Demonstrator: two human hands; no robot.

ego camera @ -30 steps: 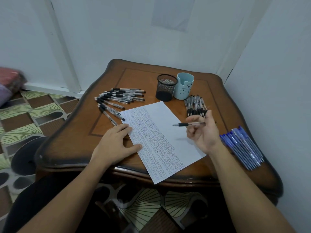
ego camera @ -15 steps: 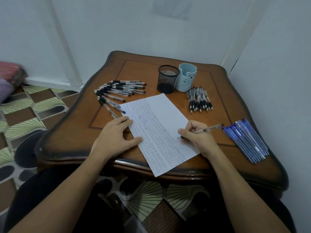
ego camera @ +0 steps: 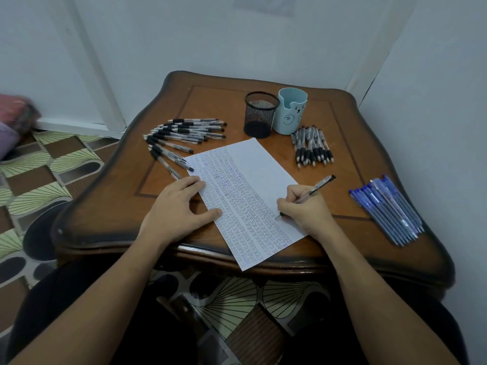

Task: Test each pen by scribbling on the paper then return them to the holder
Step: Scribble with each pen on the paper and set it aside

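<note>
Lowered from where it hung near the far pens a second ago, my right hand [ego camera: 305, 209] now rests on the near right part of the paper [ego camera: 250, 164], thumb and curled fingers pinching a clear pen [ego camera: 316, 187] with a black grip. Its tip touches the sheet at the edge of the written rows and its cap end tilts up and away to the right. My left hand [ego camera: 179, 206] has kept its place, lying flat with straight fingers and holding nothing. The fingertips and thumb press on the paper's left edge and the palm sits on the wooden surface [ego camera: 210, 106]. The sheet lies at a slant, its near corner overhanging the front edge, most of it filled with small scribbles and a blank strip along the right. At the far side a black mesh holder [ego camera: 261, 114] stands touching a pale blue cup [ego camera: 291, 111] with a bear face. I cannot tell whether either holds anything. A fan of black-grip pens [ego camera: 184, 135] spreads to the left of the sheet, a tight bundle of black-grip pens [ego camera: 312, 147] lies just in front of the cup, and a row of blue pens [ego camera: 387, 209] lies well apart at the right edge. Patterned floor [ego camera: 39, 167] shows to the left.
</note>
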